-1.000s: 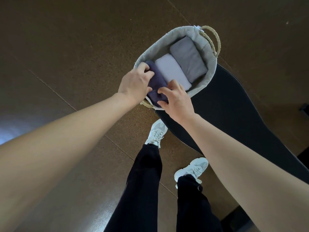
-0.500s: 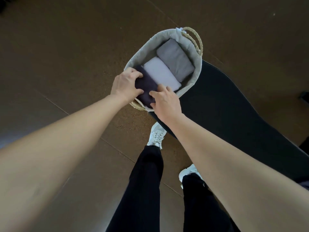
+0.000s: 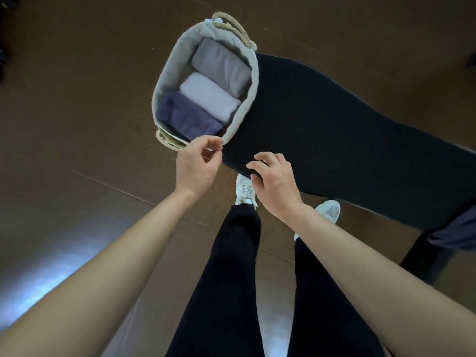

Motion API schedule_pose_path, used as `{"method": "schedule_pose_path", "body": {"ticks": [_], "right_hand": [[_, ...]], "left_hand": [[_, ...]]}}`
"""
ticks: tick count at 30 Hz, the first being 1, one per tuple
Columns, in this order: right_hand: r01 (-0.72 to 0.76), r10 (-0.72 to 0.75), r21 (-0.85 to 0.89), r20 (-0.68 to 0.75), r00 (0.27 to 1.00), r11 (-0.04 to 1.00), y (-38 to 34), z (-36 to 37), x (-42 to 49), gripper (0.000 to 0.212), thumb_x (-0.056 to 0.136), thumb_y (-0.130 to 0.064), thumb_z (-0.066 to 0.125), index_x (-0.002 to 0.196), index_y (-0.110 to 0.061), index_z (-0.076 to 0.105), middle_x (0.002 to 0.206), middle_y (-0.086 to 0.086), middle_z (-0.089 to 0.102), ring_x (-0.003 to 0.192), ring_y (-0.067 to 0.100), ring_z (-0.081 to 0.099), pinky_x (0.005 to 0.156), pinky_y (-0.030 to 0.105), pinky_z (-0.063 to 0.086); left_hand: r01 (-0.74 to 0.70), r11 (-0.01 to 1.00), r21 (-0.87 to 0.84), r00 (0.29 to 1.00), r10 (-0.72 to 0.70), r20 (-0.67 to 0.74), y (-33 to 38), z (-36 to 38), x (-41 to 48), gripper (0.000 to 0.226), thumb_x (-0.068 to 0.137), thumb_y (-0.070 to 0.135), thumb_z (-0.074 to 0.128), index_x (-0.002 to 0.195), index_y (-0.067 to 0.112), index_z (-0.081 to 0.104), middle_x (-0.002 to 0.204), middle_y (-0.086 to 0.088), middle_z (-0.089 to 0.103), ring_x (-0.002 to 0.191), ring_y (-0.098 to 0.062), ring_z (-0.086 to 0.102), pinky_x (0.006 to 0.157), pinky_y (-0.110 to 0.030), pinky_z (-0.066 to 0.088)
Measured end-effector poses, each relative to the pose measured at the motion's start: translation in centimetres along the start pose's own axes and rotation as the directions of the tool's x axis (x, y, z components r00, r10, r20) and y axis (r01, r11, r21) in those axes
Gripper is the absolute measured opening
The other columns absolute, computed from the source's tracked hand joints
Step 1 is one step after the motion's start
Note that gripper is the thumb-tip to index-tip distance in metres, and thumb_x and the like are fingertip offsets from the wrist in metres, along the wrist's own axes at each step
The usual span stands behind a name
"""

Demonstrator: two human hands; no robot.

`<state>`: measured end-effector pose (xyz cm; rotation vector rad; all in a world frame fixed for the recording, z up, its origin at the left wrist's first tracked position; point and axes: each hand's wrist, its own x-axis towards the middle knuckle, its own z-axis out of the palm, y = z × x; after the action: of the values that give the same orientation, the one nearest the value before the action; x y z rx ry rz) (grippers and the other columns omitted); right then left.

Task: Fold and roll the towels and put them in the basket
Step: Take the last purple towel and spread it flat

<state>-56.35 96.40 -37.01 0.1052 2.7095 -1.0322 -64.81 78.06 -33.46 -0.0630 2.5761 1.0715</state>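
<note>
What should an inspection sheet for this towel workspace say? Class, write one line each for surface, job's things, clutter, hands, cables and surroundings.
Surface: black table, dark and plain.
Job's things: basket at the table's end; inside it, side by side, a rolled grey towel, white towel and dark purple towel.
Clutter: blue-grey cloth at the table's right edge.
Hands: left hand by the basket's near rim, fingers loosely curled, holding nothing; right hand at the table's edge, holding nothing.
Cables: nothing seen.
Surroundings: brown floor; the person's white shoes and black trousers.
</note>
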Motion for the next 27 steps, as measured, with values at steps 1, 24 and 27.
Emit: {"method": "schedule_pose_path", "body": {"ticks": [1,24,27], "right_hand": [[-0.044,0.045,0.052,-0.017,0.999,0.998,1.3,-1.0,-1.3,0.022,0.091,-0.003,0.066,0.110,-0.011,0.074,0.113,0.004,0.067,0.100,0.026,0.059,0.082,0.042,0.051],[-0.820,0.922,0.433,-0.084,0.377,0.375,37.7,-21.4,-30.3,0.062,0.088,-0.034,0.077,0.142,-0.025,0.047,0.140,0.003,0.051,0.122,0.019,0.056,0.103,0.038,0.051],[-0.785,0.955,0.561,-0.034,0.294,0.262,40.9,-20.9,-30.1,0.086,0.088,-0.031,0.079,0.158,-0.028,0.028,0.158,0.007,0.039,0.141,0.027,0.046,0.113,0.043,0.044]], "left_hand": [[-0.002,1.000,-0.021,0.998,0.003,0.055,1.2,1.3,-0.8,0.023,0.088,0.007,0.070,0.108,0.018,0.075,0.091,0.006,0.074,0.077,-0.009,0.069,0.077,-0.032,0.060],[-0.407,0.890,0.207,0.602,0.091,0.793,25.8,37.6,-11.9,0.024,0.097,0.024,0.059,0.117,0.033,0.069,0.098,0.017,0.068,0.091,-0.005,0.064,0.085,-0.033,0.056],[-0.468,0.847,0.251,0.544,0.052,0.837,26.7,41.1,-12.6,0.028,0.097,0.024,0.059,0.123,0.031,0.067,0.099,0.016,0.069,0.095,-0.008,0.064,0.085,-0.034,0.055]]}}
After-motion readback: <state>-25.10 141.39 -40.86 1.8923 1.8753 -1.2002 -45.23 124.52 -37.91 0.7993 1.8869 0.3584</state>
